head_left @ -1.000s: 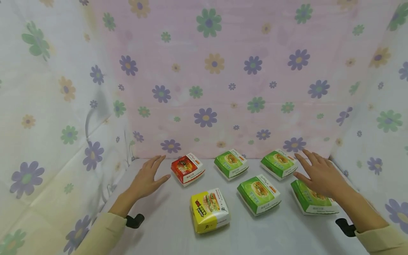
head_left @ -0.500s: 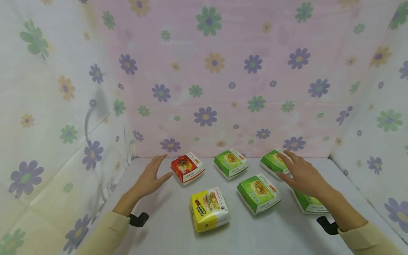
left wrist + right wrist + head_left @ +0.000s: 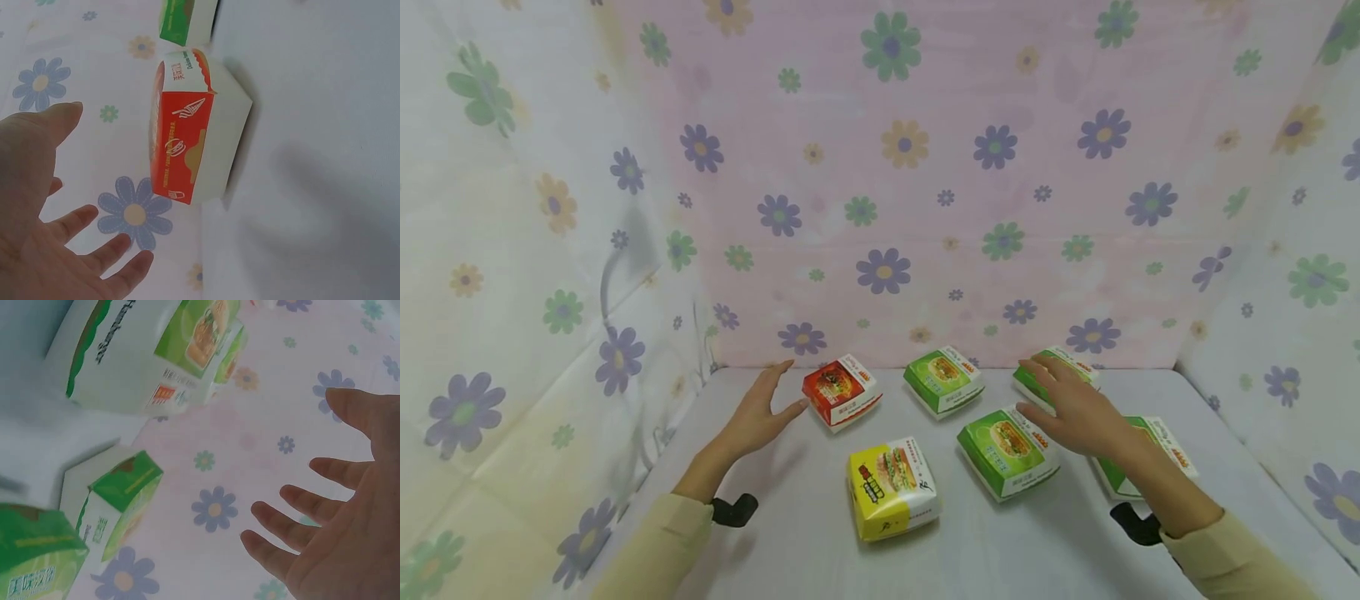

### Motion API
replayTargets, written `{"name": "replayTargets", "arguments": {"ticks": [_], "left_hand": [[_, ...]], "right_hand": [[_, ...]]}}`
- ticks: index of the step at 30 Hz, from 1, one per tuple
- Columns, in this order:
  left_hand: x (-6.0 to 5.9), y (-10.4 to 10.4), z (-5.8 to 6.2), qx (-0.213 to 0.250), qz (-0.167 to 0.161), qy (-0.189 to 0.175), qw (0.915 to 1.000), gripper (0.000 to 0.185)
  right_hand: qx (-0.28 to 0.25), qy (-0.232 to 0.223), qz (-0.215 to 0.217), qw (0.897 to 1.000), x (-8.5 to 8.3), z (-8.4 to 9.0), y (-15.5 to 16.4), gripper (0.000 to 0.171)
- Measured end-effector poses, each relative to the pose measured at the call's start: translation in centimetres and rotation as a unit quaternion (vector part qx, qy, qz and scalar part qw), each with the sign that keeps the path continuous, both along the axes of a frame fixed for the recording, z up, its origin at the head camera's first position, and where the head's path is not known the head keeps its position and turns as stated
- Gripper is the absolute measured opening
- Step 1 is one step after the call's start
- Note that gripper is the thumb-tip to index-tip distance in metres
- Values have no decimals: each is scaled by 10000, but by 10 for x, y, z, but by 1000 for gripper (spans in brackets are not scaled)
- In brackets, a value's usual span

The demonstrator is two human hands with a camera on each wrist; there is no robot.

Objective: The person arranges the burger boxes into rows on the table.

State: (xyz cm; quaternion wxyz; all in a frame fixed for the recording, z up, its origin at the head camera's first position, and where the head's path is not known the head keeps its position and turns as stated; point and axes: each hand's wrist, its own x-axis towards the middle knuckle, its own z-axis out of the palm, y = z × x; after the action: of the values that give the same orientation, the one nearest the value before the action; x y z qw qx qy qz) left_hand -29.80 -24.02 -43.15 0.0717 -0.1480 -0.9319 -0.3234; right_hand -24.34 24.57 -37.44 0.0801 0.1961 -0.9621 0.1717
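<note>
My left hand (image 3: 752,425) hovers just left of a red-and-white burger box (image 3: 841,393), fingers spread and holding nothing. In the left wrist view a gap shows between the hand (image 3: 56,212) and the red box (image 3: 187,137). Over the right-hand boxes hangs my right hand (image 3: 1078,417), its fingers extended. It partly covers the back right green burger box (image 3: 1032,385). The front middle green box (image 3: 1007,452) lies just left of its thumb. In the right wrist view the hand (image 3: 337,512) holds nothing, apart from the green boxes (image 3: 119,487).
Another green burger box (image 3: 942,382) sits at the back middle. A yellow-and-white burger pack (image 3: 893,490) lies nearer the front. One more green box (image 3: 1165,442) is partly behind my right forearm. Flowered cloth (image 3: 883,167) walls the white table (image 3: 790,533) on three sides.
My right hand has moved left, from above the far right green box to between the back right and front middle ones. The left hand has shifted slightly right. The boxes stay put.
</note>
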Motion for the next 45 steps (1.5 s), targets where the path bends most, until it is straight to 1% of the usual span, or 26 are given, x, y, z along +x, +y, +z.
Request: {"name": "replayTargets", "arguments": {"ticks": [8,13,21,24,28,32,36,40,45], "left_hand": [[-3,2,-4,239,110,-248,9993,78],[-7,3,-6,343,152,-294,9989,78],[-15,6,-10,454,268,-445,9976,76],[-20,6,-13,518,263,-501,9971,76],[-24,6,-17,630,311,-663,9953,76],[-27,5,-18,746,406,-861,9927,76],[-31,4,-18,762,490,-972,9911,75],[-34,2,-19,829,511,-1133,9888,74],[-39,1,-21,987,580,-1349,9842,74]], "right_hand": [[-312,-160,183,9992,-4,1,-23,67],[-454,-304,262,9982,-8,2,-41,66],[-579,-466,531,9958,-19,6,-71,66],[-681,-630,611,9938,-22,9,-81,66],[-797,-899,654,9906,-27,13,-94,67],[-892,-1011,851,9872,-36,13,-104,64],[-1015,-1002,1072,9840,-47,11,-113,62],[-1136,-1071,1123,9813,-58,7,-121,61],[-1345,-1348,1034,9762,-69,3,-131,61]]}}
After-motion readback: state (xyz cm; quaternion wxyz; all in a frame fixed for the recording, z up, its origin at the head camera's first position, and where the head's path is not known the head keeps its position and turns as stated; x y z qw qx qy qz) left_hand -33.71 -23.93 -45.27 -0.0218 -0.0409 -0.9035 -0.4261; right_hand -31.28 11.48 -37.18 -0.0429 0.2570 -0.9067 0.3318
